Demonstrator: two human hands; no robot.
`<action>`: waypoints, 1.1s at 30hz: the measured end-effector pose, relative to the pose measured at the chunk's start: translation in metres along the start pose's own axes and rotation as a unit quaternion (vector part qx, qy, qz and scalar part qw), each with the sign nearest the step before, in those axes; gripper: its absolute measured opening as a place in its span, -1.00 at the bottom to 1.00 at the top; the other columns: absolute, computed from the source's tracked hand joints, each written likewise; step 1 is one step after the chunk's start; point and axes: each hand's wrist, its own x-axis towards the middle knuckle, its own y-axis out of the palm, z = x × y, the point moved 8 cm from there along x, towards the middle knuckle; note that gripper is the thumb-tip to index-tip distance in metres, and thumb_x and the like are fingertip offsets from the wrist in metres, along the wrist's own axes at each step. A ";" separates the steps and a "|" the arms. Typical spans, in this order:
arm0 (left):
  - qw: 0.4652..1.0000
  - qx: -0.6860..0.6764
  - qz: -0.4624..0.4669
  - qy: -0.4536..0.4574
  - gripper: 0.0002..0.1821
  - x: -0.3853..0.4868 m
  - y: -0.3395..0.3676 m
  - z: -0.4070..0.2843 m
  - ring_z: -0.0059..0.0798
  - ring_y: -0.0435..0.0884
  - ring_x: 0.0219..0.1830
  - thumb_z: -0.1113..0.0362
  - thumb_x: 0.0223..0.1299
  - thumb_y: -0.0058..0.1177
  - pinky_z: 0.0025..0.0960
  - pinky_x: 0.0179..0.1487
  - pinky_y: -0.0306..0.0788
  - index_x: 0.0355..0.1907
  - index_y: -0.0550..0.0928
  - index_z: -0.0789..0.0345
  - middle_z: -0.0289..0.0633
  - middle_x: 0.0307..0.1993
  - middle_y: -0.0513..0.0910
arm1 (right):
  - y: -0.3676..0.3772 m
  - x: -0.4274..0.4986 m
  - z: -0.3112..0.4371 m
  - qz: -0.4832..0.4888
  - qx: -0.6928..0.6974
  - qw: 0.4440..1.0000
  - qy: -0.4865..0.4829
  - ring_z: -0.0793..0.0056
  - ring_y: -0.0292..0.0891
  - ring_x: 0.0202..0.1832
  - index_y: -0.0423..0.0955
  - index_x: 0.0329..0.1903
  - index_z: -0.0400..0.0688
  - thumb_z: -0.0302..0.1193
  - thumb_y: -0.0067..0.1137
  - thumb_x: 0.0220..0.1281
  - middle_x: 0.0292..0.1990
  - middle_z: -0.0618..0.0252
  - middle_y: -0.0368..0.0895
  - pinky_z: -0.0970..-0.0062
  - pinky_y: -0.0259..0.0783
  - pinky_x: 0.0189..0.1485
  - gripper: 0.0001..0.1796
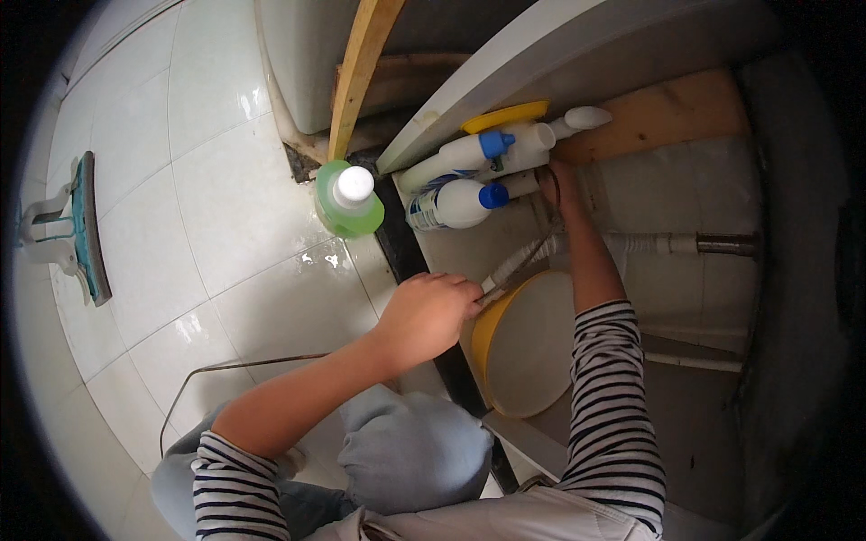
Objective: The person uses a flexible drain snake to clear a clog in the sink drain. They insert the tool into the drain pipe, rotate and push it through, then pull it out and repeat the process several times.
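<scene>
My left hand (433, 314) grips a thin, rusty, bendable rod or drain cable (534, 243), which curves up toward my right hand. Reaching deep into the cabinet, my right hand (560, 184) is beside the cable's upper bend and a white pipe end; its fingers are mostly hidden, so its hold is unclear. A grey, ribbed drain hose (517, 262) slants behind the cable, above a yellow-rimmed basin (524, 345). White bottles with blue caps (467, 203) stand left of my right hand.
A jug of green liquid (350, 203) stands on the tiles outside the black sill (404, 247). A squeegee-like cleaning head (88, 230) is at far left. A wooden post (358, 74) rises beside the cabinet panel (473, 67). A horizontal pipe (676, 243) crosses the cabinet's back.
</scene>
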 end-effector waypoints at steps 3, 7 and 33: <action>0.999 0.012 -0.031 -0.017 -0.84 -0.004 -0.013 0.006 -0.11 0.58 -0.12 0.33 0.21 0.02 -0.16 -0.03 0.45 -0.21 0.61 0.32 -0.09 -0.29 0.62 | -0.003 -0.011 0.000 -0.033 0.115 0.993 0.008 0.20 0.49 -0.18 0.51 0.00 -0.23 -0.29 -0.01 0.34 -0.16 0.04 0.60 0.27 0.39 -0.11 -0.67; 0.999 -0.002 -0.050 0.020 -0.84 0.003 -0.011 0.000 -0.12 0.58 -0.12 0.33 0.23 0.01 -0.17 -0.02 0.45 -0.21 0.61 0.31 -0.09 -0.29 0.62 | 0.012 -0.016 -0.134 -0.141 0.335 0.924 0.116 0.29 0.47 -0.18 0.49 0.08 -0.24 -0.19 -0.04 0.40 -0.16 0.14 0.60 0.33 0.37 -0.07 -0.59; 0.999 0.028 -0.028 -0.021 -0.83 -0.013 -0.014 0.002 -0.12 0.58 -0.13 0.29 0.25 0.02 -0.19 -0.03 0.46 -0.19 0.61 0.31 -0.09 -0.29 0.62 | 0.000 -0.016 -0.021 -0.048 0.102 0.992 0.065 0.02 0.54 -0.05 0.52 0.03 -0.22 -0.37 -0.02 0.32 -0.09 -0.07 0.61 0.16 0.39 0.00 -0.69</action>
